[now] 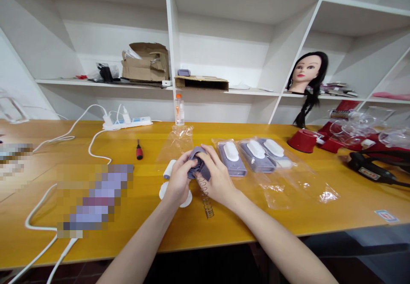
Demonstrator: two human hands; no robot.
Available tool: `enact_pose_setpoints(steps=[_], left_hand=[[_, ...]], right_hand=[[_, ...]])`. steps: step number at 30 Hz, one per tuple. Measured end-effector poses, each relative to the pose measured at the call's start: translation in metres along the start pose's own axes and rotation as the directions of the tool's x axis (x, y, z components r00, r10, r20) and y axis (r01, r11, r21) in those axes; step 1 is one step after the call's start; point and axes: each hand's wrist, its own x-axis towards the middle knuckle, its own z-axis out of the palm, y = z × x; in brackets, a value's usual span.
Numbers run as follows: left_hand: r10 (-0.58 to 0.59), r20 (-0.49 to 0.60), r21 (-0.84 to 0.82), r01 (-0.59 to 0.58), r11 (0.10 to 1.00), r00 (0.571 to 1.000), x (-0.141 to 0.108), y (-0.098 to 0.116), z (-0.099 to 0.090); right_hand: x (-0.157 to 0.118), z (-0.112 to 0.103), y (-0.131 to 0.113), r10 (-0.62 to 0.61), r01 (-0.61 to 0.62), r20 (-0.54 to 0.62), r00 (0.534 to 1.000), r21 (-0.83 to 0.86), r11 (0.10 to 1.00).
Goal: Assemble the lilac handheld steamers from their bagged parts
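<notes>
Item: left hand [179, 180] and right hand [217, 175], both grasping a soft grey part [199, 164] between them, just above the worktop [134, 237]. The left curls around it from below; the right closes over it from the side (the fingers hide most of its shape). Held this way, it seems to be gripped for work by both hands.

Directly below: a white disc [176, 196], partly covered by the left hand, with a white cylinder [169, 168] just beside it. A coil spring [206, 200] lies loose near the right hand, apparently set down within reach.

To the right: three plastic packs [256, 158] side by side, each showing a lilac body with a white top, their neat row suggesting a set. Behind the hands: a clear bag [175, 144]. Left of it: a red-handled screwdriver [139, 151] and a pixelated patch [94, 200] (contents unreadable).

Farther: a power strip [127, 123] with white cables [92, 141], a bottle [179, 111], a red base [303, 141] and a black corded tool [368, 166]. On the shelf [96, 83]: a cardboard box [145, 64] and a mannequin head [307, 72].
</notes>
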Motion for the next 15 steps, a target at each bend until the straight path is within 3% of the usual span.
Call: enact_pose_setpoints(steps=[4,7,10,15], left_hand=[[-0.043,-0.064,0.022,0.044,0.999,0.997,0.0031,-0.0047,-0.0020],[-0.133,-0.105,0.111,0.144,0.983,0.986,0.0047,-0.0043,-0.0051],[-0.157,-0.109,0.175,0.174,0.969,0.982,0.0055,-0.0014,-0.0071],[0.016,-0.064,0.222,-0.001,0.975,0.998,0.0068,-0.0019,-0.0056]], right_hand=[[-0.0014,0.0059,-0.0008,0.020,-0.020,-0.030,0.999,0.000,1.000],[-0.0028,0.0083,-0.0007,0.014,-0.013,0.014,1.000,-0.029,0.999],[-0.0035,0.0087,-0.0007,0.011,-0.008,0.069,0.998,-0.045,0.999],[-0.0022,0.0079,0.0042,0.037,-0.037,0.002,0.999,0.058,0.998]])
